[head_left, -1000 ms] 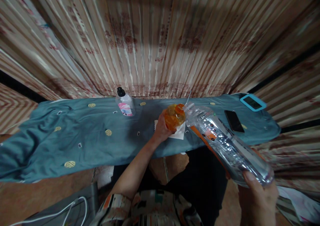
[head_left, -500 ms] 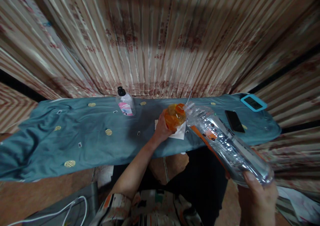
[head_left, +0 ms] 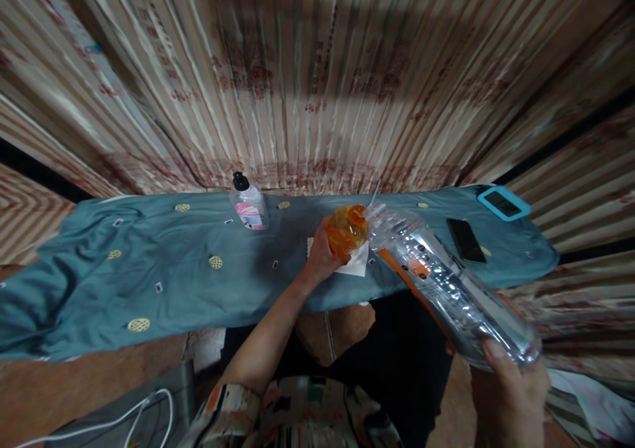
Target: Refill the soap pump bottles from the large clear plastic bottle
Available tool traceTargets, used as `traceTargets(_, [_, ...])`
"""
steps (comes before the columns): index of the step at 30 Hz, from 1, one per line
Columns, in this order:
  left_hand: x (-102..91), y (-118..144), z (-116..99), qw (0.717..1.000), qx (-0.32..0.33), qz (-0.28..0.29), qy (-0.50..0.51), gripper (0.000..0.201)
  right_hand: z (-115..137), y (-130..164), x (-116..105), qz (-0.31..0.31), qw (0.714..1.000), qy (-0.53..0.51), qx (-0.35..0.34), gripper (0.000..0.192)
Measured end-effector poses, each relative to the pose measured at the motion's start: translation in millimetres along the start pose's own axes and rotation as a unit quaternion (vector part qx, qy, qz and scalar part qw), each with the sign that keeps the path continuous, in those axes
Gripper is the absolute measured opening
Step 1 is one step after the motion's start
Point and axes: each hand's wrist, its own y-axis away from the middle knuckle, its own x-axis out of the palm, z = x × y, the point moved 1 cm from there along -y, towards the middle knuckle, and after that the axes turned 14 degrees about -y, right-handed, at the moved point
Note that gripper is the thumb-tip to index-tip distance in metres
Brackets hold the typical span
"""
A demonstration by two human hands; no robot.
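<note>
My left hand [head_left: 322,253] is wrapped round a small see-through orange bottle [head_left: 346,233] above the middle of the cloth-covered table. A large clear plastic bottle [head_left: 436,279] with an orange-edged label lies slanted in the air, its neck pointing up and left at the orange bottle's top. My right hand [head_left: 513,375] grips its base end. The two mouths meet or nearly meet; whether they touch I cannot tell. A thin clear stick or tube [head_left: 376,192] juts up beside the mouths. Beneath the orange bottle lies a white paper tissue [head_left: 356,263].
A pump bottle with black top [head_left: 249,204] stands left of centre on the teal cloth [head_left: 188,276]. A black phone [head_left: 465,241] and a blue-framed device [head_left: 503,203] lie at the right. Behind hangs a pleated curtain [head_left: 297,104]. White cables [head_left: 143,405] lie at lower left.
Almost nothing differs. The large bottle's base end and my right hand have shifted very slightly to the left.
</note>
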Motion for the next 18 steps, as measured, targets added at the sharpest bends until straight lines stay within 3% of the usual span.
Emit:
traceTargets(11, [-0.8,-1.4,-3.8,1.000,-0.001,0.004,0.010,0.096,2.2,0.4,5.2,0.023,0.999,0.012,-0.019,0.084])
traceTargets(18, [-3.5,-0.2,-3.8,1.000,-0.027,0.005,0.000,0.100,8.1,0.1,12.7,-0.004,1.000,-0.007,0.005,0.094])
